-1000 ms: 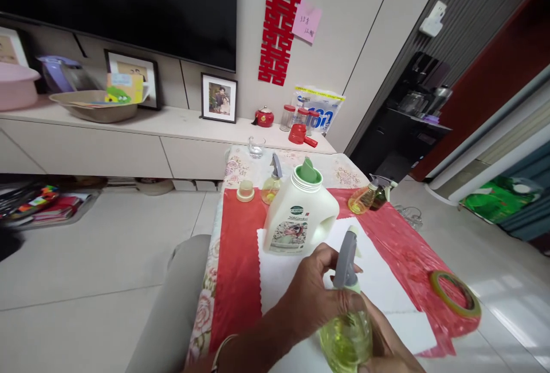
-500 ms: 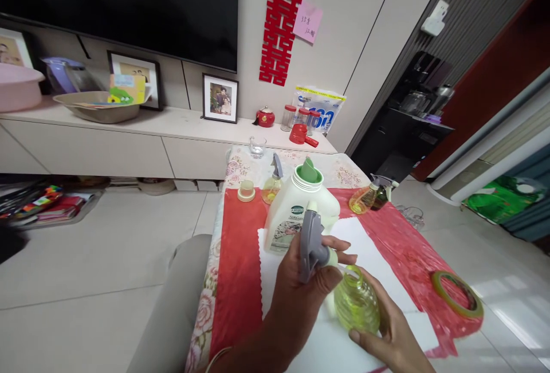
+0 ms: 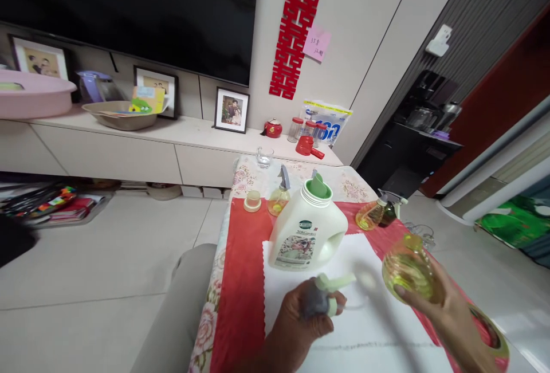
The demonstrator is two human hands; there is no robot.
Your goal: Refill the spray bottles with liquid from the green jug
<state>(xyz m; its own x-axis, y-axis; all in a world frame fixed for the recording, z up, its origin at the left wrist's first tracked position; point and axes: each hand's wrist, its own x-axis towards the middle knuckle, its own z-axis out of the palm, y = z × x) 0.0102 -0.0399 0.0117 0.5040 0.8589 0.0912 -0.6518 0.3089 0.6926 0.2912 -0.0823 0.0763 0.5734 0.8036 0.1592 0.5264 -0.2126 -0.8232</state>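
Observation:
My left hand (image 3: pixel 301 321) is closed round a grey and pale green spray head (image 3: pixel 323 298), lifted off its bottle above the white cloth (image 3: pixel 365 327). My right hand (image 3: pixel 447 310) grips the uncapped yellow-green bottle (image 3: pixel 406 269) and holds it out to the right over the red sheet. A large white detergent jug (image 3: pixel 307 231) with an open green spout stands just beyond my left hand.
Small spray bottle (image 3: pixel 279 196), cream cap (image 3: pixel 252 201) and glass (image 3: pixel 264 157) stand further back on the table. Two more bottles (image 3: pixel 373 214) lie at the right. A tape roll (image 3: pixel 494 336) lies near my right wrist. Long cabinet (image 3: pixel 129 144) against the wall.
The spray head came off the bottle. My right hand carried the bottle to the right while my left hand lowered the head toward the cloth. The view shifted slightly.

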